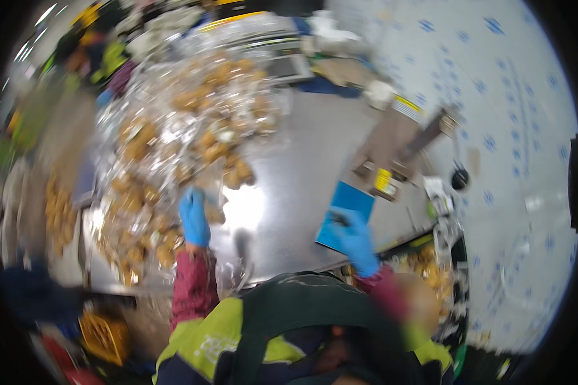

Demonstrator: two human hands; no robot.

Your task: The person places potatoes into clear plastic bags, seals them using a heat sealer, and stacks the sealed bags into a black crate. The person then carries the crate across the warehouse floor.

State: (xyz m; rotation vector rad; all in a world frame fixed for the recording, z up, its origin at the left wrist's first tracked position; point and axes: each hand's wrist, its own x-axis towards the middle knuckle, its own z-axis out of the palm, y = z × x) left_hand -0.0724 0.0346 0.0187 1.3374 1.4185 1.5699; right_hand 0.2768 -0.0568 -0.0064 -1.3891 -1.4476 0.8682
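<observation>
My left hand (pixel 194 219), in a blue glove, is closed on the edge of a clear plastic bag (pixel 214 208) with round yellow-brown items like potatoes in it. The bag hangs beside a large pile of similar filled bags (pixel 135 138) on the metal table (pixel 289 154). Farther right, my right hand (pixel 358 242), also gloved in blue, is over a flat blue board (pixel 354 197). A small dark thing (pixel 338 219) shows by its fingertips; motion blur hides whether the fingers hold it.
Beyond the blue board stands a brown-grey machine (pixel 385 141) with yellow labels. A scale-like grey device (pixel 288 68) sits at the back. More bagged items (pixel 428 268) lie in a container at lower right. A yellow crate (pixel 103 337) stands at lower left. Another person (pixel 103 54) is at far left.
</observation>
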